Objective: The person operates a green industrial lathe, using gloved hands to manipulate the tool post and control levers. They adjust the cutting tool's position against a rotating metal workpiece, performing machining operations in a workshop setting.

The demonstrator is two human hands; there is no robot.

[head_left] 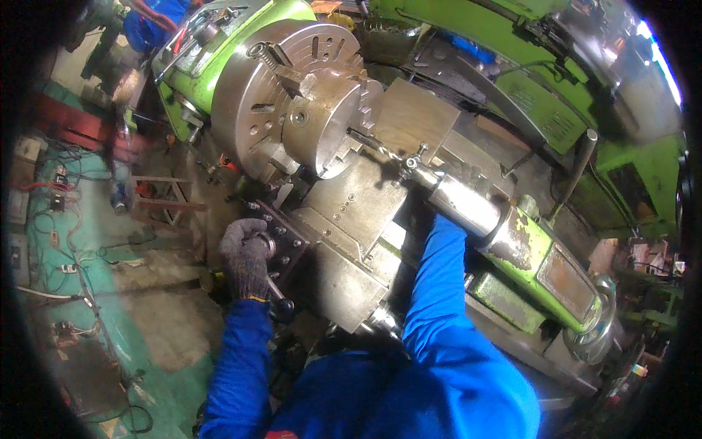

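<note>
My left hand, in a grey knit glove, is closed with its fingers curled at a round metal hub on the dark tool post. A lever with a black knob sticks out just below that hand. My right arm, in a blue sleeve, reaches under the lathe's tailstock quill; shadow and metal hide the fingers there. Held in the tailstock, a drill bit points at the round steel workpiece, which is clamped in the big chuck.
The steel carriage and slide lie between my arms. The green tailstock body ends in a handwheel, and its upright lever rises behind. Cables run over the green floor at left. Tools lie on the green headstock.
</note>
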